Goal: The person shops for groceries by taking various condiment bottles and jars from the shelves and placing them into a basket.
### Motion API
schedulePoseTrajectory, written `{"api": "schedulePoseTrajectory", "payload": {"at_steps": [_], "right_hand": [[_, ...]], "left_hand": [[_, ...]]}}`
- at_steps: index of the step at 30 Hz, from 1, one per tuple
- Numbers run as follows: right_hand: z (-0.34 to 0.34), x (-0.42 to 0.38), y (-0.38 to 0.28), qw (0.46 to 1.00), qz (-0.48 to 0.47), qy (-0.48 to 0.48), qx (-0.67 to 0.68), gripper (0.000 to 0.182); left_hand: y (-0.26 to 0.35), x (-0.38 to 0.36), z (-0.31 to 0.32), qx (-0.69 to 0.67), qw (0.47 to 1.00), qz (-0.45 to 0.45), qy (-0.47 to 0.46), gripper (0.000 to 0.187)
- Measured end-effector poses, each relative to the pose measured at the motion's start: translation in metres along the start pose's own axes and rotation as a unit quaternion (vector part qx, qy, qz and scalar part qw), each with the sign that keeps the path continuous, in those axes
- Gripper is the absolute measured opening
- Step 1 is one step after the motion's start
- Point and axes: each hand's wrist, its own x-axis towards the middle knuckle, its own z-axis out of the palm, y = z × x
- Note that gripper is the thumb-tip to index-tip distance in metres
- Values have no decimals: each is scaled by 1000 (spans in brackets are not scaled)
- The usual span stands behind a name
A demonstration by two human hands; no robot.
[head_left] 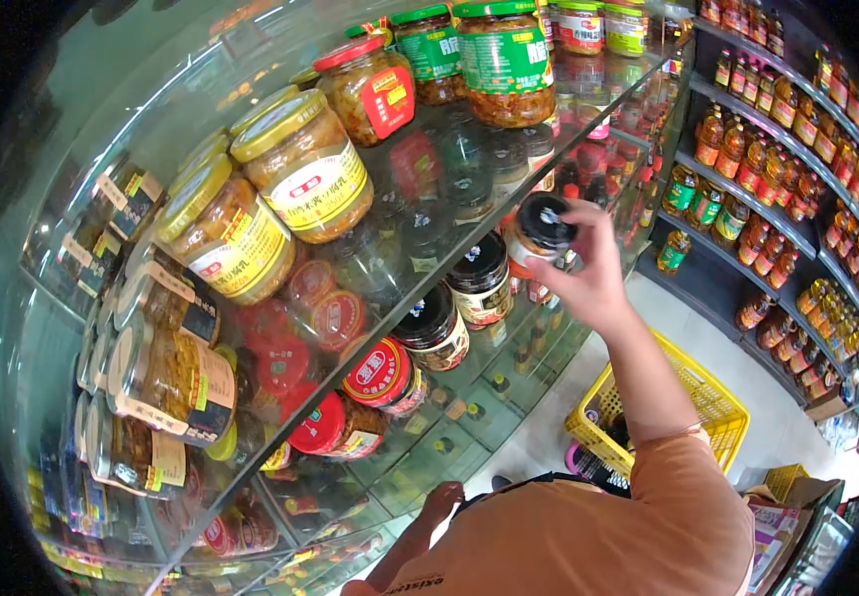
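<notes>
Though gripped, jar [541,230] in right hand [588,278]

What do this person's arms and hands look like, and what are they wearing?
Both hands are bare, with no gloves: the right hand and the left hand. The forearms are uncovered too. An orange short-sleeved shirt reaches just past the shoulder, with small dark lettering near its lower edge. No watch or rings are visible.

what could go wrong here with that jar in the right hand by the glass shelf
1. The right hand holds the small black-lidded glass jar by fingertips at the edge of the clear glass shelf; a weak grip could let it drop to the floor.
2. Other black-lidded jars stand close beside it near the same edge, so a nudge might knock one off.
3. The left hand hangs low, too far to catch anything.
</notes>
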Motion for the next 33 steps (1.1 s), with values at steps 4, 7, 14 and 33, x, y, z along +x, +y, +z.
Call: {"api": "schedulePoseTrajectory", "payload": {"at_steps": [4,7,14,33], "right_hand": [[-20,-20,-28,980,69,153,110,98],[-47,-39,-48,960,135,110,220,84],[-50,-98,-66,899,284,-66,327,65],[-58,-189,62,811,309,-395,301,49]], "left_hand": [[75,25,12,-191,965,68,-168,40],[212,-37,55,-41,975,36,-216,44],[282,-38,59,-2,930,186,-317,57],[303,-18,145,-223,951,122,-175,69]]}}
